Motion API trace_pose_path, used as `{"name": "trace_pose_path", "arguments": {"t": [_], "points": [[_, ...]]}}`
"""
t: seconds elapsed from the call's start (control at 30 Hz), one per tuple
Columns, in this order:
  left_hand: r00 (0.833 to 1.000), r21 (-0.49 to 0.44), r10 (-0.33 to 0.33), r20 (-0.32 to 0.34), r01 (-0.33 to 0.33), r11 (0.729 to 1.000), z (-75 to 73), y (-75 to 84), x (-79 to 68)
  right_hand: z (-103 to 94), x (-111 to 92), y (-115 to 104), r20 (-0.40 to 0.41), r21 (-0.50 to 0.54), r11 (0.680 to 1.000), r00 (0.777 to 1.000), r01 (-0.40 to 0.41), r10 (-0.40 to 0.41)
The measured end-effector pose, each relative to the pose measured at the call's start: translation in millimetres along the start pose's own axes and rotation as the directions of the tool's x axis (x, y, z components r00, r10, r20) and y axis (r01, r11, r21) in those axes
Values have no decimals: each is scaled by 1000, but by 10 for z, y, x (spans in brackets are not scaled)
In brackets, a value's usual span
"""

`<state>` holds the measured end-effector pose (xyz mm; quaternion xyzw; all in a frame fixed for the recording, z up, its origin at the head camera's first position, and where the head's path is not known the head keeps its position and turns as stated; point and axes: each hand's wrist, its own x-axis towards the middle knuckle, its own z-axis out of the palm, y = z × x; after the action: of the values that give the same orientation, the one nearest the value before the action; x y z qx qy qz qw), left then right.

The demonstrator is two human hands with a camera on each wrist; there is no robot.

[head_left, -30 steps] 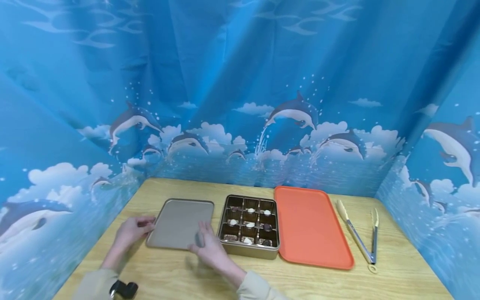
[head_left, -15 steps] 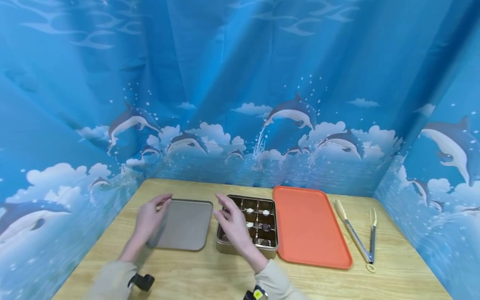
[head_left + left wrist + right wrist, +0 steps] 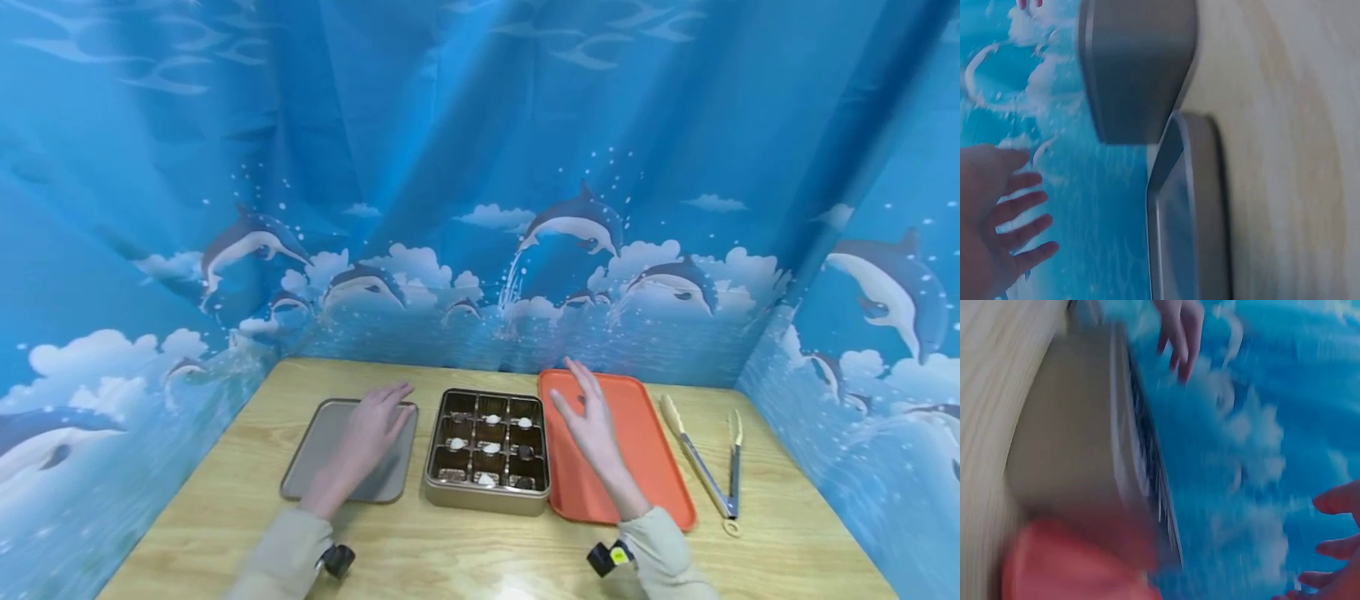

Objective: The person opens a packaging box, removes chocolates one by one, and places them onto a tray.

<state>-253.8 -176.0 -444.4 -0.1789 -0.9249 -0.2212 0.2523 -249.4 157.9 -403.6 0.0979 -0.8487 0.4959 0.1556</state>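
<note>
My left hand [image 3: 365, 437] is held above the grey metal lid [image 3: 318, 442], fingers fairly straight and holding nothing. In the left wrist view its fingers [image 3: 1025, 215] are spread apart. Over the red-orange tray [image 3: 652, 450] is my right hand [image 3: 592, 421], also holding nothing, its fingers extended. Between the two hands stands a square metal tin [image 3: 487, 498] with a dark divided insert. White and dark pieces of candy, perhaps chocolates, lie in its compartments. The right wrist view is blurred; it shows the tin's side [image 3: 1066, 425] and the tray's edge [image 3: 1066, 562].
A pair of tongs [image 3: 705, 467] with cream-coloured tips lies spread on the wooden table [image 3: 450, 554], right of the tray. Blue dolphin-print curtain [image 3: 450, 208] rises behind the table and along its sides.
Both hands have moved right: the left from the lid's left edge to above the lid, the right from the lid, across the tin, to above the tray. The objects stay in place.
</note>
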Motion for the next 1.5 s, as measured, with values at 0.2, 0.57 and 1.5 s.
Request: {"name": "trace_pose_path", "arguments": {"t": [0.2, 0.57, 1.5], "points": [[991, 74, 102, 87, -108, 991, 175, 145, -27, -594, 20, 464, -36, -329, 935, 991, -132, 127], [979, -13, 5, 204, -3, 1000, 284, 185, -150, -1368, -11, 1309, -66, -564, 766, 941, -309, 331], [961, -8, -11, 275, 14, 1000, 279, 281, -164, -1695, 39, 1685, -59, -618, 709, 919, -340, 390]]}}
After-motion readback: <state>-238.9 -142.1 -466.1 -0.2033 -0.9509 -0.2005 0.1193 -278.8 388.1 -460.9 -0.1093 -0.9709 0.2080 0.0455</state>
